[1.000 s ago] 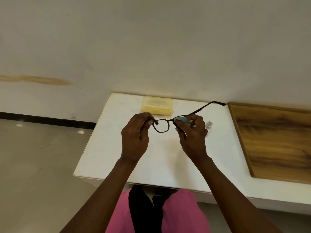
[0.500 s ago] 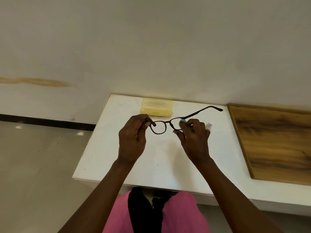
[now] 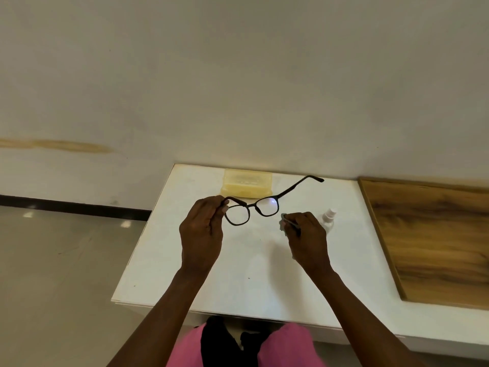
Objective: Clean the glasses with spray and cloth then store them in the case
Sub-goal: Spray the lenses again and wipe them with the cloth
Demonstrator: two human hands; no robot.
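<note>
Nearest, pink-clad knees under the white desk (image 3: 185, 274). Above the desk, left hand (image 3: 202, 234) with fingers pinched on one end of the dark round-lensed plastic glasses (image 3: 251, 211), held up, far temple open. Right hand (image 3: 308, 238) just beside, fingers closed on a small grey cloth (image 3: 283, 221). Beyond: small white spray bottle (image 3: 329, 218); farther back, translucent yellow case (image 3: 247, 185).

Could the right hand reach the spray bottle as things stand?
Probably yes: the spray bottle stands just beside the right hand with bare table between, but that hand's grip holds the cloth.
</note>
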